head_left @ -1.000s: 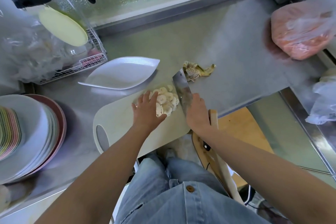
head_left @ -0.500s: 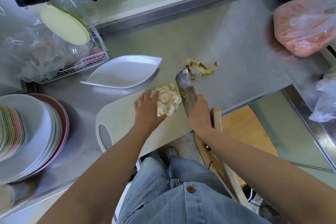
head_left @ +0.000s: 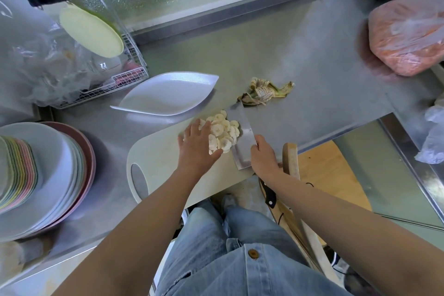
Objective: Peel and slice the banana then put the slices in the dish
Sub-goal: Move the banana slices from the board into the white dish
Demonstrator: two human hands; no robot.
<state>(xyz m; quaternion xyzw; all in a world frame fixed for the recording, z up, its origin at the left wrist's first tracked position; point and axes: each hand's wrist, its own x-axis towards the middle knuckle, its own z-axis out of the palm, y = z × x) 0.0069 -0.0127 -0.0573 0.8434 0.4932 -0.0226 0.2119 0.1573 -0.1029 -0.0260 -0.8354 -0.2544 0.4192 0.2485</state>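
Just past the flat, open fingers of the left hand, the banana slices now lean on the knife, tipped flatter in the tight grip of the right hand. Cutting looks done; the dish waits beyond the fingertips.

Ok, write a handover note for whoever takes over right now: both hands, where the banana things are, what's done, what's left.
The left hand is open, fingers against the banana slices piled on the cutting board.
The right hand grips the cleaver, blade against the pile's other side.
The dish sits behind the board, no slices in it; the banana peel lies on the counter past the blade tip.
Done: peeling, slicing.
Left: move the slices into the dish.
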